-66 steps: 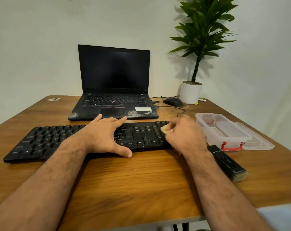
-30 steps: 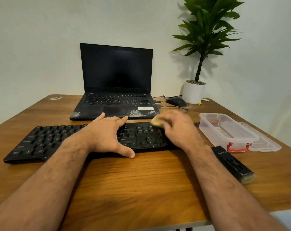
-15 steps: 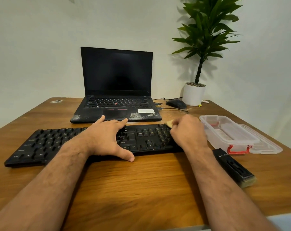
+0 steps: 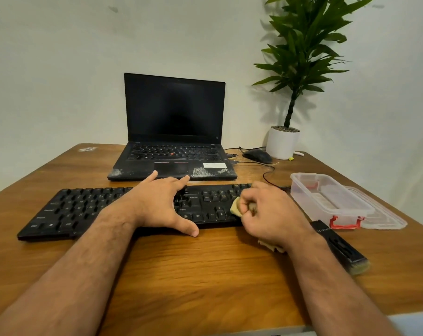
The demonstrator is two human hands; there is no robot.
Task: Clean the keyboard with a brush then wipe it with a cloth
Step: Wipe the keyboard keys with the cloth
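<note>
The yellowish cloth (image 4: 236, 209) is bunched small and held against the right-hand keys of the black keyboard (image 4: 84, 209), which lies across the middle of the desk (image 4: 205, 275), parallel to its near edge. The cloth is gripped by the curled fingers of the right hand (image 4: 271, 214); one fold shows past the knuckles and a ragged end hangs out below the wrist. It is judged soft and light, easily wadded, and best held as a pad under the fingertips so that pressure reaches between the keys.

The keyboard is judged light, stiff and flat, likely to slide on the smooth wood. It is steadied by the left hand (image 4: 162, 204), laid flat on its middle with the fingers spread and straight and the thumb hooked over the near edge.

The brush (image 4: 339, 248), black-handled with pale bristles, lies unused just right of the right forearm, near the desk's right edge. Beyond it stands a clear plastic box (image 4: 327, 197) with red clips, its lid (image 4: 385, 219) beside it. A laptop (image 4: 174, 132), a mouse (image 4: 257, 156) and a potted plant (image 4: 282, 141) are set along the far edge.
</note>
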